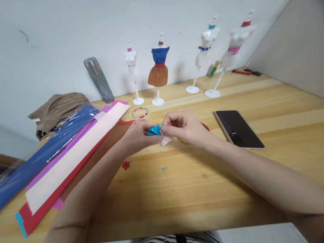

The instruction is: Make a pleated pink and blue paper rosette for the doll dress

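Both my hands meet over the middle of the wooden table (186, 181). My left hand (136, 135) and my right hand (183, 126) are closed in a pinch on a small pleated piece of blue paper (154, 130). A pale pink scrap (165, 139) hangs just under my right fingers. Small blue and red paper bits (126, 165) lie on the table below my hands.
Long sheets of blue, purple, pink and red paper (66, 155) lie at the left. A black phone (238, 129) lies to the right. Several small white mannequins stand along the wall; one (158, 69) wears a blue and brown dress. Also a grey bottle (99, 78), a tape ring (140, 113) and brown cloth (56, 108).
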`<state>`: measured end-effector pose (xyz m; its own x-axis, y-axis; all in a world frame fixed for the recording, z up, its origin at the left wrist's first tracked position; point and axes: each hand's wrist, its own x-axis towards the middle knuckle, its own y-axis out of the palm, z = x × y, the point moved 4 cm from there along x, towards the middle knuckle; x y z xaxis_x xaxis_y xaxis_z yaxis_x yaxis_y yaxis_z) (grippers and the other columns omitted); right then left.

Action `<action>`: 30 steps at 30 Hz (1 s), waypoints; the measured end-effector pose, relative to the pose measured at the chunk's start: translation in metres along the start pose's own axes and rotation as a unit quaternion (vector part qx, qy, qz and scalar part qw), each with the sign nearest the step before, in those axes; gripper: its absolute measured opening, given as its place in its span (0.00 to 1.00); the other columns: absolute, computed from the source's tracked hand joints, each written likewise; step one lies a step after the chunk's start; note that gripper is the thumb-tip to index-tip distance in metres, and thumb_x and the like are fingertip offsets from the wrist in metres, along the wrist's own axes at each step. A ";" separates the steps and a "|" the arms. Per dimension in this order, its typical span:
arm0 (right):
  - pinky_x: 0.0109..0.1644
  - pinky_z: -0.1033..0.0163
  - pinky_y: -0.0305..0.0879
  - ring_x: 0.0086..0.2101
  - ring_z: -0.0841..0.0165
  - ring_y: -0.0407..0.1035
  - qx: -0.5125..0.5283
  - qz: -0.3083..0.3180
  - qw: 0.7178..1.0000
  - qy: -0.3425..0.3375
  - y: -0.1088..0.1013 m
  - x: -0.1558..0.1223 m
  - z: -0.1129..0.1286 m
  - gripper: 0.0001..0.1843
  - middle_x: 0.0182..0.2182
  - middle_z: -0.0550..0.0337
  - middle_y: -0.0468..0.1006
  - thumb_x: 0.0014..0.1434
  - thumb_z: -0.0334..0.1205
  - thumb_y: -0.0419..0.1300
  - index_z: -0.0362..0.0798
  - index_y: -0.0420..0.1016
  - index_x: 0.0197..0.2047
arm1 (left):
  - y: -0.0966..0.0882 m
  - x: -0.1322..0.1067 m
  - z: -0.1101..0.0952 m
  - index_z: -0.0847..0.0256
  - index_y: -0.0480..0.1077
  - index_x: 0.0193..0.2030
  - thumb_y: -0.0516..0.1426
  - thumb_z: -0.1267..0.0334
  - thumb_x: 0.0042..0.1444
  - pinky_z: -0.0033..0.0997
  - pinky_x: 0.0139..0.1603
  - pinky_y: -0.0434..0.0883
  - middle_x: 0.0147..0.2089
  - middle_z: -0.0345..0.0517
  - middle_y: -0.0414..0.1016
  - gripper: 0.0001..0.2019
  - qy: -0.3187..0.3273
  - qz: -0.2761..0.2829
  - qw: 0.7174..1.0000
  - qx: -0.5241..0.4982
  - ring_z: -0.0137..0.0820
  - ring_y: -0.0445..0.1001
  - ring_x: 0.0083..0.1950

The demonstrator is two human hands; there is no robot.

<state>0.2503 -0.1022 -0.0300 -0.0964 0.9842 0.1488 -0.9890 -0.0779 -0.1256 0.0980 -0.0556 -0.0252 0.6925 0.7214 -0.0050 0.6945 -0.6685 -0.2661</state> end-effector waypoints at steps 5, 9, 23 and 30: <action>0.29 0.60 0.66 0.22 0.70 0.65 0.010 -0.036 0.999 -0.031 -0.004 0.002 0.001 0.20 0.20 0.63 0.72 0.50 0.56 0.70 0.52 0.70 0.23 | -0.003 0.001 0.002 0.63 0.78 0.31 0.69 0.64 0.44 0.30 0.38 0.72 0.29 0.42 0.80 0.08 -0.030 0.005 0.999 -0.038 0.30 0.76 0.32; 0.31 0.59 0.65 0.25 0.67 0.67 -0.004 -0.016 0.999 -0.048 -0.004 0.000 0.006 0.19 0.23 0.61 0.74 0.55 0.57 0.66 0.52 0.71 0.25 | -0.002 -0.001 -0.002 0.62 0.77 0.30 0.68 0.63 0.46 0.31 0.38 0.71 0.29 0.42 0.79 0.07 -0.023 0.007 1.000 -0.012 0.30 0.75 0.33; 0.30 0.62 0.59 0.24 0.69 0.64 -0.132 -0.007 0.990 -0.050 0.001 0.000 -0.004 0.18 0.20 0.63 0.73 0.54 0.52 0.69 0.51 0.68 0.25 | -0.002 -0.003 -0.008 0.61 0.70 0.23 0.65 0.59 0.47 0.27 0.28 0.56 0.21 0.34 0.61 0.11 0.046 -0.009 0.977 0.208 0.24 0.58 0.27; 0.28 0.63 0.55 0.23 0.72 0.59 -0.113 -0.013 0.992 -0.055 0.002 0.002 -0.008 0.22 0.19 0.66 0.67 0.53 0.54 0.71 0.50 0.67 0.23 | 0.001 -0.006 -0.009 0.59 0.68 0.29 0.65 0.60 0.47 0.27 0.32 0.62 0.26 0.35 0.68 0.10 0.115 -0.039 0.962 0.246 0.25 0.64 0.30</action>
<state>0.2492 -0.0993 -0.0377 -0.0952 0.9611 0.2593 -0.9421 -0.0029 -0.3352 0.0968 -0.0623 -0.0168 0.7065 0.6690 0.2308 0.6084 -0.4076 -0.6809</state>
